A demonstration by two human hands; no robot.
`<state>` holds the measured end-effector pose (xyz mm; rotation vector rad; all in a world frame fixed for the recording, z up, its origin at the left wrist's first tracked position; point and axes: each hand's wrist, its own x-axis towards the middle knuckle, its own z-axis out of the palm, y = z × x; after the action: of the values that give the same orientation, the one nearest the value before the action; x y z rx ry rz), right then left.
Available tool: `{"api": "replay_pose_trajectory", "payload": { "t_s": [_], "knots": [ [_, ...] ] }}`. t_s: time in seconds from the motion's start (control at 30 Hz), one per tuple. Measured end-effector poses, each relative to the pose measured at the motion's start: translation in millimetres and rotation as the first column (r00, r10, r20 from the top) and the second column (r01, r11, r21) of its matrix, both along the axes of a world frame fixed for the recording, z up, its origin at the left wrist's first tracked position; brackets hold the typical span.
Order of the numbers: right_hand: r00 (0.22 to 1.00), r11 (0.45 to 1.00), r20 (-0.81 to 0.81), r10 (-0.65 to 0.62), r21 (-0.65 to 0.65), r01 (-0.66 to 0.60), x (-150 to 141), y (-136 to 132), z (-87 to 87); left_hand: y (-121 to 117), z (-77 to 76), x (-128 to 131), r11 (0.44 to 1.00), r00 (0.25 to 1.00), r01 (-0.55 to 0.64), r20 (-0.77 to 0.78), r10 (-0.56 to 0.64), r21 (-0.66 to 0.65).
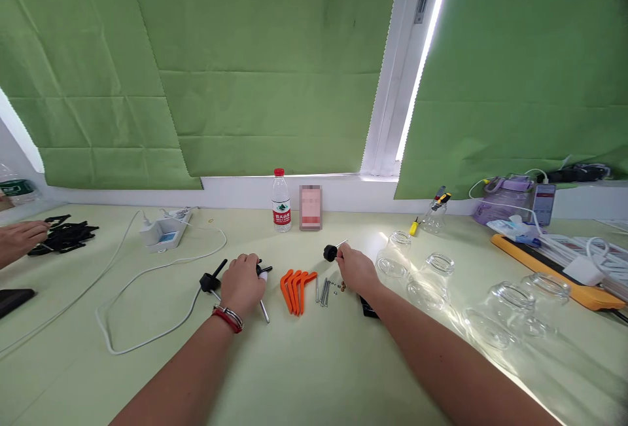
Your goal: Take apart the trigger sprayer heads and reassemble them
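Note:
My left hand [244, 284] is closed over a black part with a metal rod [265, 311]; black prongs [265, 269] show beyond its fingers, and the palm hides the rest. Just left of it lies another black piece with a stem [210, 281]. The fingers of my right hand [357, 266] are pinched at a round black knob [330, 253] with a thin metal rod. Between the hands lie several orange bent handles [297, 292], several long screws [324, 292] and small nuts [337, 287]. A black object [367, 308] is partly hidden under my right forearm.
Several upturned clear glasses [430, 281] stand at the right, near an orange-edged power strip [559, 272]. A water bottle [281, 202] and a pink card [311, 207] stand behind. White cable [142, 275] loops at left. Another person's hand [22, 241] touches black parts [69, 236].

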<state>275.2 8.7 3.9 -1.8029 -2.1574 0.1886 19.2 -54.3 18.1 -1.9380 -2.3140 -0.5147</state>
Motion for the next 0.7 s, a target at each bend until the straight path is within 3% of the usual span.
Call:
{"api": "replay_pose_trajectory", "payload": {
  "t_s": [0.23, 0.53, 0.7],
  "knots": [
    [0.995, 0.997, 0.081, -0.056, -0.04, 0.06, -1.6, 9.1, -4.2, -3.8, 2.3, 6.0, 0.997, 0.999, 0.022, -0.042, -0.025, -0.07],
    [0.991, 1.0, 0.13, -0.015, -0.02, 0.018, 2.8, 6.1, -4.8, -9.1, 1.9, 11.7, 0.988, 0.998, 0.058, -0.01, -0.06, -0.142],
    [0.996, 1.0, 0.091, 0.018, 0.019, -0.02, 4.2, -4.2, 7.1, -9.6, 2.2, 10.4, 0.986, 0.998, 0.068, 0.028, -0.064, -0.154]
  ]
}}
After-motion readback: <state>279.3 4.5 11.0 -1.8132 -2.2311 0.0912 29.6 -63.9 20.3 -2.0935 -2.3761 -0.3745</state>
